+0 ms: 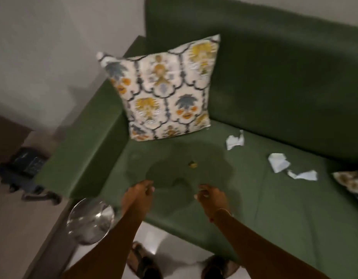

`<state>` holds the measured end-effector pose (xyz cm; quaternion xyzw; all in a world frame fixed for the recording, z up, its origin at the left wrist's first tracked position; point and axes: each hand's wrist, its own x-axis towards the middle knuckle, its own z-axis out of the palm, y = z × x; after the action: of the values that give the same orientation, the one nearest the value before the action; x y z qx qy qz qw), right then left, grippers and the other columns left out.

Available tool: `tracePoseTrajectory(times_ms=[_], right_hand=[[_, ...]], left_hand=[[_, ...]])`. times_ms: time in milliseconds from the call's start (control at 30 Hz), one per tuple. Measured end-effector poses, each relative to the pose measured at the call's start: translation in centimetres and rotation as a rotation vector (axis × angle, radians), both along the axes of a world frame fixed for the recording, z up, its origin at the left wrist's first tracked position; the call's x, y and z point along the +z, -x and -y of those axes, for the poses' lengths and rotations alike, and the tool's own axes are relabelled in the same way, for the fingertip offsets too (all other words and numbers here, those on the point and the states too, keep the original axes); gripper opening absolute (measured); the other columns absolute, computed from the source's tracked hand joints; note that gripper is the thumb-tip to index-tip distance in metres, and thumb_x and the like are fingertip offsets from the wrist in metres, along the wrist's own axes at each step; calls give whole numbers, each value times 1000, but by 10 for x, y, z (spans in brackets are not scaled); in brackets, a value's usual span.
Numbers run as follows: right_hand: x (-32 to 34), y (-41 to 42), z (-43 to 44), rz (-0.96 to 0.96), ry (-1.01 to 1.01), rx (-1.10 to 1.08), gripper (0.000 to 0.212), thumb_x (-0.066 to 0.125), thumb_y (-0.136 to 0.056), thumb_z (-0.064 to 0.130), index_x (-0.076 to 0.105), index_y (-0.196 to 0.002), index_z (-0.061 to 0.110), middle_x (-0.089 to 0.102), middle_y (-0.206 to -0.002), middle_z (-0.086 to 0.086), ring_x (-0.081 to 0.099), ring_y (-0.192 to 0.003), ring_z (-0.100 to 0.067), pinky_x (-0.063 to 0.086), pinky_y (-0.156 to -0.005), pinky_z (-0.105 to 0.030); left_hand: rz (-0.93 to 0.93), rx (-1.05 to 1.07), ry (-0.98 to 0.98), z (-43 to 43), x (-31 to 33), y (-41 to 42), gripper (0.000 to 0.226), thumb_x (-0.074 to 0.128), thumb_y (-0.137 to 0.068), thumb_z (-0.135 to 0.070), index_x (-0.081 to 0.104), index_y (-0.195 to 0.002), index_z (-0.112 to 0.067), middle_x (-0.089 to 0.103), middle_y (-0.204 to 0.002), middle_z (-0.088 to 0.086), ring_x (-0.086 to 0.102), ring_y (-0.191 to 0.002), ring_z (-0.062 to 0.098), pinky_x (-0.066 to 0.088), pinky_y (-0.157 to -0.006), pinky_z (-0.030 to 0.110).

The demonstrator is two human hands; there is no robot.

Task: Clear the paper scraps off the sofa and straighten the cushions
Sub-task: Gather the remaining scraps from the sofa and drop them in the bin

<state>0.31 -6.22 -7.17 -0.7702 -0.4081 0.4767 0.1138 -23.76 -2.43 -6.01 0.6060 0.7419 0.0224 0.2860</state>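
A patterned cushion point(164, 89) stands upright in the left corner of the green sofa point(274, 208), leaning on the backrest. Three white paper scraps lie on the seat to its right: one point(235, 140) near the backrest, a second point(278, 162) further right, a third point(303, 175) beside it. A small yellowish bit point(192, 164) lies mid-seat. Another patterned cushion point(352, 183) lies flat at the right edge, partly cut off. My left hand point(138, 195) and my right hand point(211, 198) hover over the seat's front, fingers loosely curled, holding nothing I can see.
A shiny metal bin point(91, 222) stands on the floor by the sofa's left arm point(83, 150). A dark telephone point(25, 164) sits on a low surface at left. My feet in sandals point(141, 260) stand on the pale floor in front of the sofa.
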Motion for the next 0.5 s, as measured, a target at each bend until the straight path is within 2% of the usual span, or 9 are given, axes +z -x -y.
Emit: tracePoseTrajectory(times_ms=[133,233,300,367,400,433,500], right_hand=[[1,-112,-1,131,-48,-63,31,62,-83,26,65,-114,33,74,-105,-6,69,-92,-29,58,-77,-39],[-9,-188,-1,242,-32,-159,34,59,-88,34,58,-122,36,69,-110,-3,69,-72,-24,60,-51,-38],[-22,-230,0,343,-67,-239,37,61,-88,35,54,-124,34,64,-108,-1,68,-70,-23,60,-48,-40],[-33,-264,-2,427,-98,-323,37,63,-88,27,53,-124,30,62,-102,-4,67,-68,-22,59,-45,-39],[-41,-281,-3,472,-91,-334,40,63,-88,22,52,-125,28,62,-105,-7,68,-76,-25,60,-49,-41],[-50,-297,-4,519,-62,-316,46,64,-87,18,50,-130,26,60,-118,-10,65,-93,-30,62,-63,-46],[-67,-325,-6,584,38,-257,61,66,-85,14,40,-139,26,43,-145,-9,46,-126,-34,54,-92,-52]], left_hand=[[-6,-130,-5,-36,-12,-88,35,64,-84,-34,64,-119,-32,70,-118,11,64,-108,37,53,-88,45],[-48,-232,56,-62,-26,-129,41,65,-84,-35,58,-125,-32,60,-131,7,59,-115,36,53,-89,46],[-67,-259,46,-74,-39,-143,43,66,-83,-34,57,-125,-32,56,-132,7,59,-112,37,52,-89,46],[-78,-259,56,-79,-52,-146,45,67,-83,-33,57,-127,-33,55,-133,9,59,-111,39,52,-90,45],[-90,-273,59,-82,-60,-146,45,66,-83,-32,58,-127,-33,56,-132,10,60,-109,40,52,-89,46],[-106,-297,57,-83,-67,-145,43,66,-83,-30,58,-125,-33,57,-131,10,60,-108,41,52,-88,46],[-131,-349,23,-84,-80,-145,38,67,-84,-27,62,-121,-31,60,-127,10,62,-103,41,53,-85,46]])
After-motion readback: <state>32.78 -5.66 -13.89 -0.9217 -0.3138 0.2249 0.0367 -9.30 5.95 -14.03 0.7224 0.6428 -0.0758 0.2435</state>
